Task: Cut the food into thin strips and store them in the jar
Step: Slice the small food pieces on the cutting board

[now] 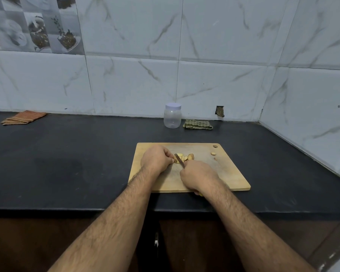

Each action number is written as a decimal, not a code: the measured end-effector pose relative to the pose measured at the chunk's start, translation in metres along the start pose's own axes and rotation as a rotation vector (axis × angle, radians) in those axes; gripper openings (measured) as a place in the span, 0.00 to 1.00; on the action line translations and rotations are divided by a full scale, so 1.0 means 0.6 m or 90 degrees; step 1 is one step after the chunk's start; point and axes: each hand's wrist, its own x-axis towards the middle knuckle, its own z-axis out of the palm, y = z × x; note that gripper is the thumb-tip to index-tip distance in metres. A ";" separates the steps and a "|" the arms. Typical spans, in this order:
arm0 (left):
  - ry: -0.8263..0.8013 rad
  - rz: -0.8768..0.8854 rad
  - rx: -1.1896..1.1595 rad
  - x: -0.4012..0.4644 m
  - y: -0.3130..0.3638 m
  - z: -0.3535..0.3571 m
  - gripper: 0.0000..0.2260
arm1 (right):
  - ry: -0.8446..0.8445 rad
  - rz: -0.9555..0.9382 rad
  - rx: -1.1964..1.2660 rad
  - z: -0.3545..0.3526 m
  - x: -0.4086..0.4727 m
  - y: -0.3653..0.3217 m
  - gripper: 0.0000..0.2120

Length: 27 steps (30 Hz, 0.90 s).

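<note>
Slicing step | your left hand (157, 159) pinches the ginger piece (178, 158) at its fingertips on the cutting board (224, 173) | right hand (197, 176) clenched round the knife (179, 160); keep the blade just beside the left fingertips, cut thin | jar (172, 115) lidded, well beyond both hands | knife handle hidden, food type unsure.

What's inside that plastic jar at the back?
Nothing shows through the clear jar; it looks empty. Its pale lid is on, hiding only the neck.

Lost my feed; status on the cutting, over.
Left hand holds food on board. Right hand grips knife, cutting. Jar lidded, empty. Nothing blocking.
</note>
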 end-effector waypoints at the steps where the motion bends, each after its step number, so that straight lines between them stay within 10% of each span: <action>1: -0.007 0.001 -0.004 0.001 0.000 -0.001 0.01 | -0.007 0.000 -0.002 -0.001 -0.002 -0.001 0.14; 27: -0.036 0.018 -0.002 0.010 -0.008 0.001 0.02 | -0.043 0.026 0.008 0.002 -0.004 -0.021 0.10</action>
